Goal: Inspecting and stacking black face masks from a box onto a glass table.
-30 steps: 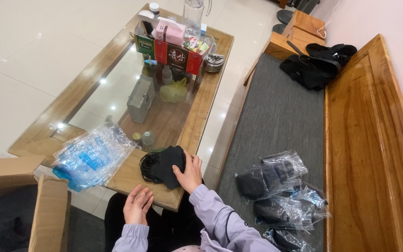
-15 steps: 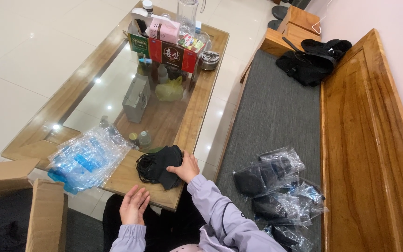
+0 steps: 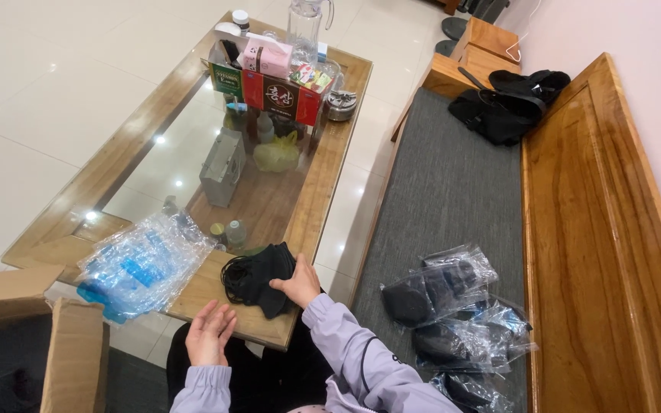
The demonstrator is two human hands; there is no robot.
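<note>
Beside crinkled blue-tinted plastic bag (image 3: 143, 264), right hand (image 3: 297, 282) presses black masks (image 3: 256, 277).

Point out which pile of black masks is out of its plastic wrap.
The black mask stack on the wooden table edge, under the right hand. It lies bare; the bagged masks on the grey bench cushion sit sealed in clear plastic.

Two hands (image 3: 210, 332), one cardboard box (image 3: 32, 329), one glass jug (image 3: 304, 21), three bagged bundles (image 3: 437, 287).
</note>
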